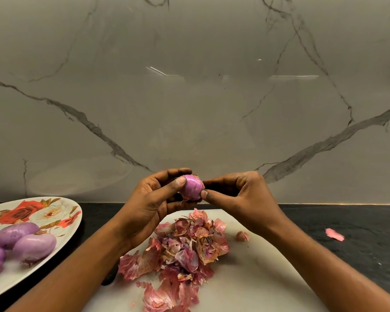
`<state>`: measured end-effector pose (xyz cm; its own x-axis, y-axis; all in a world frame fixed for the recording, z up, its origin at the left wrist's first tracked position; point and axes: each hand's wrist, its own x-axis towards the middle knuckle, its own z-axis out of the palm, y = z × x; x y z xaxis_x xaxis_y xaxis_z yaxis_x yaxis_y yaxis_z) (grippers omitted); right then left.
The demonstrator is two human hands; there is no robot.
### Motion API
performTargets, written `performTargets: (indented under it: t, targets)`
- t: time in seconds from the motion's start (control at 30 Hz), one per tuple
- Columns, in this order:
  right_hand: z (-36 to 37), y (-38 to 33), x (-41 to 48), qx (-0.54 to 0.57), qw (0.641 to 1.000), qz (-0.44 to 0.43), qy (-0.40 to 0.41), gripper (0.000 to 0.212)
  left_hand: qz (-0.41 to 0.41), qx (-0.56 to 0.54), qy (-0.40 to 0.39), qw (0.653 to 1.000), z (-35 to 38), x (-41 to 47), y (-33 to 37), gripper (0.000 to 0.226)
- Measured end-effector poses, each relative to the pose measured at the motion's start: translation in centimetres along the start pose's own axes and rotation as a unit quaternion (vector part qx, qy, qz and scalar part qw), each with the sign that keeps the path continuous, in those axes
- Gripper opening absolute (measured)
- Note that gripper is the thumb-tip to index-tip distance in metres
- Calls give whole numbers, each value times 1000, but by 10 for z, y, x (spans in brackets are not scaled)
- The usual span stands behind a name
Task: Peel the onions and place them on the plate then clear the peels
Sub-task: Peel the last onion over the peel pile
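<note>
My left hand point(153, 199) grips a small purple onion point(193, 188) in the air above the white cutting board point(257, 278), thumb on its upper left side. My right hand point(236, 192) pinches the onion's right edge with thumb and fingers. A pile of pink onion peels point(180, 251) lies on the board below my hands. Three peeled purple onions point(32, 244) lie on the flowered oval plate point(61, 212) at the left.
A single loose peel point(334, 234) lies on the dark countertop point(358, 221) at the right, and a small one point(242, 236) sits on the board. A grey marble wall point(189, 86) rises right behind the counter.
</note>
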<state>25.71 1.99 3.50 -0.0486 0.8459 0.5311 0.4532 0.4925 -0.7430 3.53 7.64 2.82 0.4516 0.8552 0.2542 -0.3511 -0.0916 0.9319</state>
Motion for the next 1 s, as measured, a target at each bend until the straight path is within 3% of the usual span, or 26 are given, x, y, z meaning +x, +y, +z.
performTargets:
  t: [0.27,0.5,0.8,1.0]
  targets:
    - [1,-4,-3,-27,999,-44,12,21,-2,4,0,1000,2,-1,0,43]
    - [4,1,-4,-118,988,-90,41,15,9,25,13,1000,3,-1,-1,47]
    - [3,2,-4,-140,984,-99,48,10,21,54,20,998,4,-2,-1,45]
    - [2,-1,-5,-118,987,-88,63,32,8,36,6,999,2,-2,-2,45]
